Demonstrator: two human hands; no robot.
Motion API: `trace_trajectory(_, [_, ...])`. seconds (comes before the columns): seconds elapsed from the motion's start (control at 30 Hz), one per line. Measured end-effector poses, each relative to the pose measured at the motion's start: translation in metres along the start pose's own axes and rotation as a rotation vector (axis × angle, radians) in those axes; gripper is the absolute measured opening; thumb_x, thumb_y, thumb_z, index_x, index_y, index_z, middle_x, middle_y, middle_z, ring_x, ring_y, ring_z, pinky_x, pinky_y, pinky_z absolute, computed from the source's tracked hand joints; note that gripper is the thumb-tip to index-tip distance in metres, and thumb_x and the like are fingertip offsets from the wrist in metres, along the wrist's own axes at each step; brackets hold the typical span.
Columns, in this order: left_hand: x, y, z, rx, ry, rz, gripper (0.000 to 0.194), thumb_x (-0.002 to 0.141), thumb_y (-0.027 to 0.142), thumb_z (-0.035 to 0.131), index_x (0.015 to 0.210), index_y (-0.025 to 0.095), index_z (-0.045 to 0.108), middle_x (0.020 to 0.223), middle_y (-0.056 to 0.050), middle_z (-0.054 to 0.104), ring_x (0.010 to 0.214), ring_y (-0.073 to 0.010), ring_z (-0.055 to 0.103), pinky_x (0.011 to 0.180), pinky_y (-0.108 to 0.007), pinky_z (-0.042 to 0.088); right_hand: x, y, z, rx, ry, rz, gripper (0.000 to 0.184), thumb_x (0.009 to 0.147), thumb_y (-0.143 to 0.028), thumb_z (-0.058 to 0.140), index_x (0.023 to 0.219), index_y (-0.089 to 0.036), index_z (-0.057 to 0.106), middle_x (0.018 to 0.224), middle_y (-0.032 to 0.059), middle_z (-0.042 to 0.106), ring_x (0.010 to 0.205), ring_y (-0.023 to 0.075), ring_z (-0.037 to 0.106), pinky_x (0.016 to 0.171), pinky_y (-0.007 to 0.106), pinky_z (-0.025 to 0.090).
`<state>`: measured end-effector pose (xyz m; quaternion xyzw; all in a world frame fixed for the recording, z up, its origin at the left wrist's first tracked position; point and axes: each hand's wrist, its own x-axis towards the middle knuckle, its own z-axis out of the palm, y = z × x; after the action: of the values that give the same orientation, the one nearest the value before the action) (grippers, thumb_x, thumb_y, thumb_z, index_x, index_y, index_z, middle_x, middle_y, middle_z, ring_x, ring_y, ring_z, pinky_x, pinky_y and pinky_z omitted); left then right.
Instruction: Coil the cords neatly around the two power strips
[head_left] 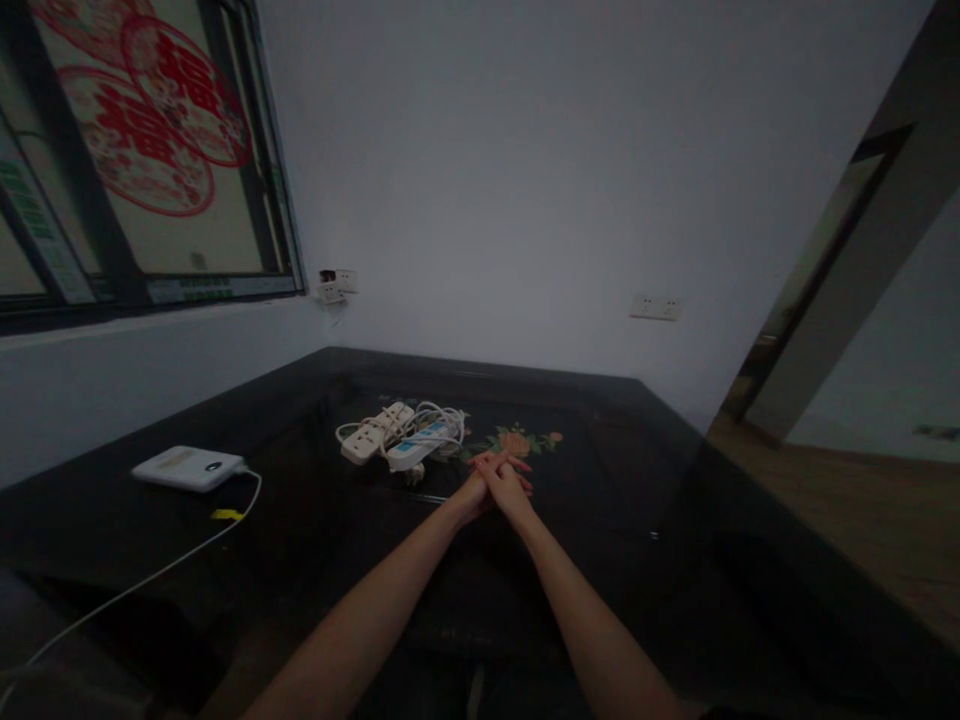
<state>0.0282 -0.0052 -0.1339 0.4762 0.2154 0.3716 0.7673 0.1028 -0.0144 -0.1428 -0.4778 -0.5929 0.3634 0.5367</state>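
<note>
My left hand (pixel 474 492) and my right hand (pixel 511 490) lie together on the dark table (pixel 315 520), the one laid across the other. Their fingers are stretched out and crossed, with nothing in them. Just beyond the fingertips, to the left, lie two white power strips: a plain one (pixel 373 434) and one with blue labels (pixel 420 446). Their white cords (pixel 439 415) are coiled over them. A painted flower pattern (pixel 517 440) on the tabletop shows right behind my hands.
A flat white device (pixel 187 467) lies at the table's left, with a white cable (pixel 150 575) and a yellow tag (pixel 227 514) trailing toward me. Wall sockets (pixel 655 307) sit on the back wall, a window with red paper cut-outs (pixel 150 130) is at left, and a doorway (pixel 817 300) at right.
</note>
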Motion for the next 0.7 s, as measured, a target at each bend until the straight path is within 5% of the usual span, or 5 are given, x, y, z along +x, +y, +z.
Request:
trace_trajectory(0.3, [0.011,-0.016,0.0,-0.003,0.061,0.093,0.05,0.076,0.062,0.053,0.078,0.013,0.062,0.064,-0.007,0.064,0.071,-0.0224,0.064,0.061,-0.029,0.048,0.0,-0.002,0.002,-0.075,0.048,0.025,0.033,0.091,-0.043,0.052,0.077,-0.016,0.064,0.074,0.0,0.066,0.072,0.0135,0.062,0.078,0.034,0.049])
trace_trajectory(0.7, [0.019,-0.022,-0.003,0.03,0.091,0.104,0.056,0.074,0.065,0.054,0.086,0.012,0.065,0.066,-0.008,0.065,0.069,-0.0233,0.065,0.061,-0.031,0.05,0.004,0.006,0.002,-0.095,0.088,0.024,0.025,0.093,-0.037,0.053,0.104,-0.016,0.061,0.102,0.0051,0.064,0.087,0.0159,0.063,0.08,0.037,0.052])
